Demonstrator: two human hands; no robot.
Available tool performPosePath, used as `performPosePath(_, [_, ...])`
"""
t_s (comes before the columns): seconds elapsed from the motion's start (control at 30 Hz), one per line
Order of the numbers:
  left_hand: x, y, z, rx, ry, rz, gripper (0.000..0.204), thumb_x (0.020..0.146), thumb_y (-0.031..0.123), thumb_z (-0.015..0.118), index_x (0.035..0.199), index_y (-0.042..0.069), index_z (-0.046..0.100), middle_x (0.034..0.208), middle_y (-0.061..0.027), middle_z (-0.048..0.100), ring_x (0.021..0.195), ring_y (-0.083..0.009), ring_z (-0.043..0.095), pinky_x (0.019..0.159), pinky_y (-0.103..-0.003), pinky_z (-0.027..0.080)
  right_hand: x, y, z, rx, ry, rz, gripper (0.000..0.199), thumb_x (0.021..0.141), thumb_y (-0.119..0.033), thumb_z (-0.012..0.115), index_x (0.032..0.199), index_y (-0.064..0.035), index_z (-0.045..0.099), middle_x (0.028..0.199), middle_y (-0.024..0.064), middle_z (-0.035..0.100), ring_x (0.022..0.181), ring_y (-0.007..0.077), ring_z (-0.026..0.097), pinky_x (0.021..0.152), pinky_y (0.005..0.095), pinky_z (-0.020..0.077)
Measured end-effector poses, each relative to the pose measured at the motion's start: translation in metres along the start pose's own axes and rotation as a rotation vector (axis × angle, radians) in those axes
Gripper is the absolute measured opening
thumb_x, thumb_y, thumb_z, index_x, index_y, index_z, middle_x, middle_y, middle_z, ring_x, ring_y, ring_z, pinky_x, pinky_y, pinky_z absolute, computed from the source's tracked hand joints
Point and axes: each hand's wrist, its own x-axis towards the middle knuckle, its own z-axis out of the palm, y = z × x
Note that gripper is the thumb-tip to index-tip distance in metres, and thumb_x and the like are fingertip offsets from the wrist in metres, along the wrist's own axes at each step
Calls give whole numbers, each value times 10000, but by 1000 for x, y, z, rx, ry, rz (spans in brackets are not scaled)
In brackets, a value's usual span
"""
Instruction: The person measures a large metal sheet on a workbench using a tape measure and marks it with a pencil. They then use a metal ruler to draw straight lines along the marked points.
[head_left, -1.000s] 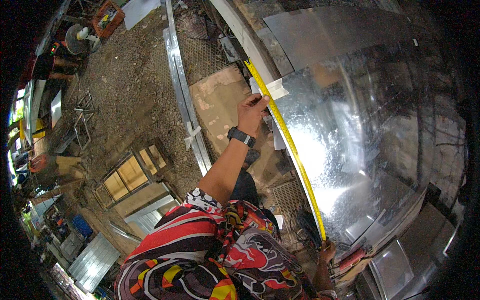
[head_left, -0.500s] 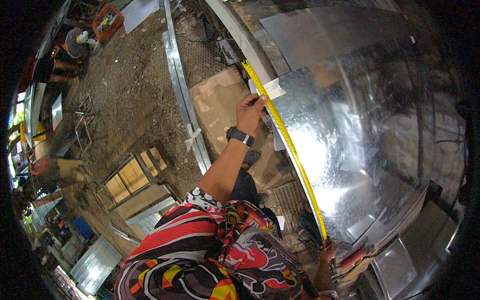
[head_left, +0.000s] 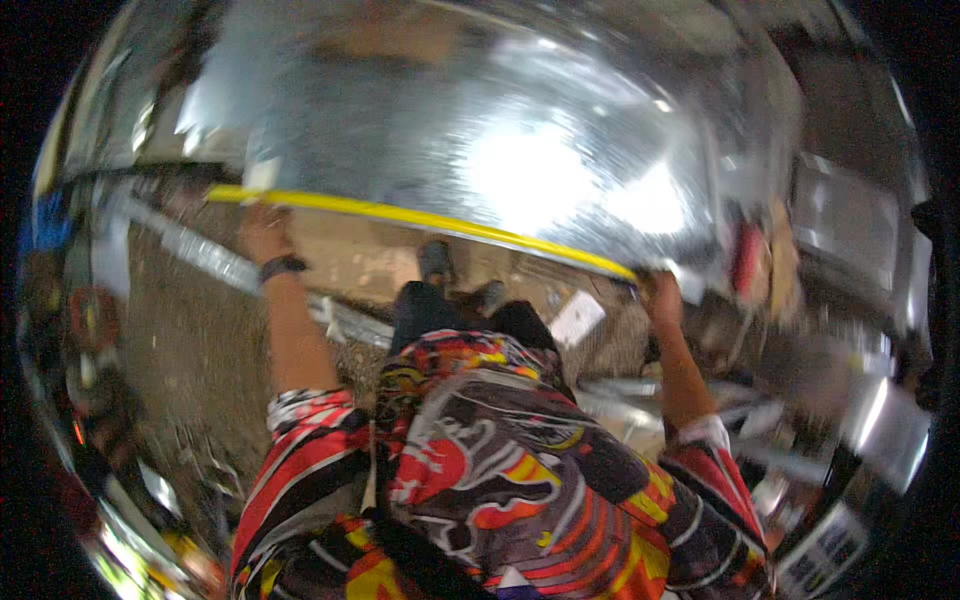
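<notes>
A yellow tape measure blade (head_left: pixel 430 220) is stretched along the near edge of a large shiny metal sheet (head_left: pixel 350 130). My left hand (head_left: pixel 265 232), smeared by motion, is closed on the blade close to its left end, with a dark watch on the wrist. At the other end my right hand (head_left: pixel 660 297) grips the tape by the sheet's right corner. A tape case, if my right hand covers one, cannot be made out. Bright glare covers the middle and right of the sheet.
Under the sheet's near edge lies a brown board (head_left: pixel 350 248) beside my feet. A long metal channel (head_left: pixel 200 245) runs across the gravelly floor at left. A red object (head_left: pixel 750 262) and a grey panel (head_left: pixel 845 225) are at right. A white card (head_left: pixel 577 318) lies below.
The view has swung round, so the tape now runs left to right rather than steeply downward. My right arm shows more fully. Both hands remain at the tape.
</notes>
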Motion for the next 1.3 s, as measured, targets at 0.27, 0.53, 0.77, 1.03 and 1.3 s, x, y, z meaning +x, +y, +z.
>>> performPosePath(0.27, [26,108,-52,-1176,34,-999,296,963,264,699,1157,55,621,1151,-74,612,1037,-279,647,805,-431,584,-19,12,26,54,87,188,328,835,-333,797,1109,-158,764,1151,141,680,1047,400,673,848,517,554])
performPosePath(0.53, [31,105,-87,-1022,116,-923,325,944,292,685,1228,162,594,1113,-33,626,983,-263,648,740,-466,485,-24,-8,-8,126,310,136,141,861,-219,738,996,-215,776,1119,102,684,1102,345,668,900,613,527])
performPosePath(0.77, [28,121,-97,-957,24,-859,338,959,442,702,1035,119,633,1031,-64,655,845,-262,652,632,-427,480,-21,-15,-33,102,60,273,181,879,-184,690,996,-269,799,1153,101,670,1139,331,653,968,657,491])
performPosePath(1.03, [18,134,-96,-886,-12,-852,342,995,461,642,1045,123,648,1029,-29,676,913,-229,636,650,-415,469,-22,-14,-39,109,-9,287,150,871,-218,700,972,-268,799,1153,86,663,1137,325,649,966,666,476])
performPosePath(1.3, [18,134,-98,-943,8,-907,346,994,457,647,1092,126,642,1096,-19,665,988,-224,622,712,-426,468,-26,-6,-13,234,153,250,101,842,-271,740,930,-261,789,1115,58,675,1141,328,648,971,683,441])
